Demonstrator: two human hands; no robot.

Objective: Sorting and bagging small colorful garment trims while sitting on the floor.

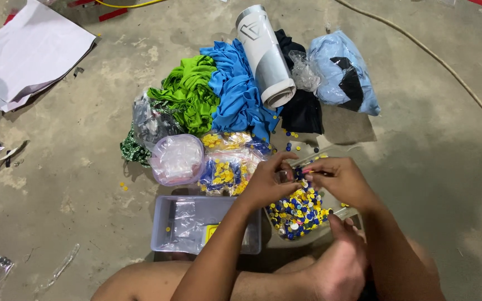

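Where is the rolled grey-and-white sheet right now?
In the head view, the rolled sheet lies top centre on the fabric pile, between the blue cloth and black cloth.

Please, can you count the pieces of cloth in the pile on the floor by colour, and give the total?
Green cloth: 1
Bright blue cloth: 1
Black cloth: 1
Light blue cloth in a clear bag: 1
Dark patterned cloth in a clear bag: 1
Total: 5
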